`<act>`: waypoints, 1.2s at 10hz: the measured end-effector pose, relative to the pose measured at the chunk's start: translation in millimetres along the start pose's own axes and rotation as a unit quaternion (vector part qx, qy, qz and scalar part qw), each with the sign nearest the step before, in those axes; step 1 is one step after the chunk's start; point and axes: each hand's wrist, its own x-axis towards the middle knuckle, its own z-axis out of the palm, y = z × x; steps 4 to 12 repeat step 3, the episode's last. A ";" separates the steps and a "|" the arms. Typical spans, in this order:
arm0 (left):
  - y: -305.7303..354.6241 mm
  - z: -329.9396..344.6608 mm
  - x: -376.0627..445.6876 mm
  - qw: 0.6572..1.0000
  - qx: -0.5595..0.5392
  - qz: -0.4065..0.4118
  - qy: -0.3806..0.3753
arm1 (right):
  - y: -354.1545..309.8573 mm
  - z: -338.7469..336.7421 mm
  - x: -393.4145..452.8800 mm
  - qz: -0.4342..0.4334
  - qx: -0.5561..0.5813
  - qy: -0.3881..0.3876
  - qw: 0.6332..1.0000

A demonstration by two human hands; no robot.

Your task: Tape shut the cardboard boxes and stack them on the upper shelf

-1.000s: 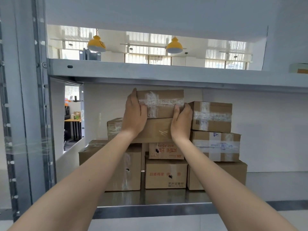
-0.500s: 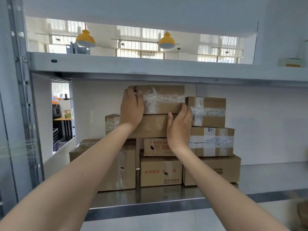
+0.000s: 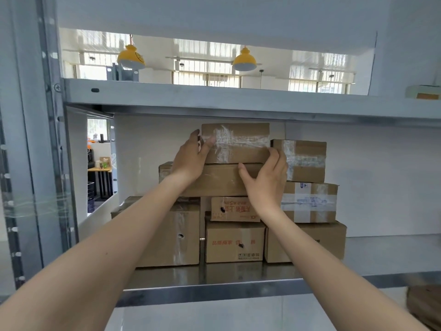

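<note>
Two hands frame the top box (image 3: 241, 143), one at each end. The left hand (image 3: 191, 161) has its fingers spread fairly wide, thumb tip lying on the taped front face and the other fingers reaching round the left end; whether they press on it I cannot tell. The right hand (image 3: 267, 177) is loosely cupped at the lower right corner, fingertips near or just touching the cardboard, holding nothing firmly. That bracketing looks meant to square the box on the wide box (image 3: 214, 179) beneath it. It sits at the peak of the stack, just under the upper shelf beam (image 3: 214, 96), its right end just beside a taped box (image 3: 303, 161). The stack stands toward the back of the steel shelf (image 3: 214, 291), left of middle.
</note>
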 end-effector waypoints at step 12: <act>12.6 -0.4 -28.4 0.984 -0.011 0.023 0.178 | -3.1 -8.2 -3.6 0.046 0.067 0.006 0.997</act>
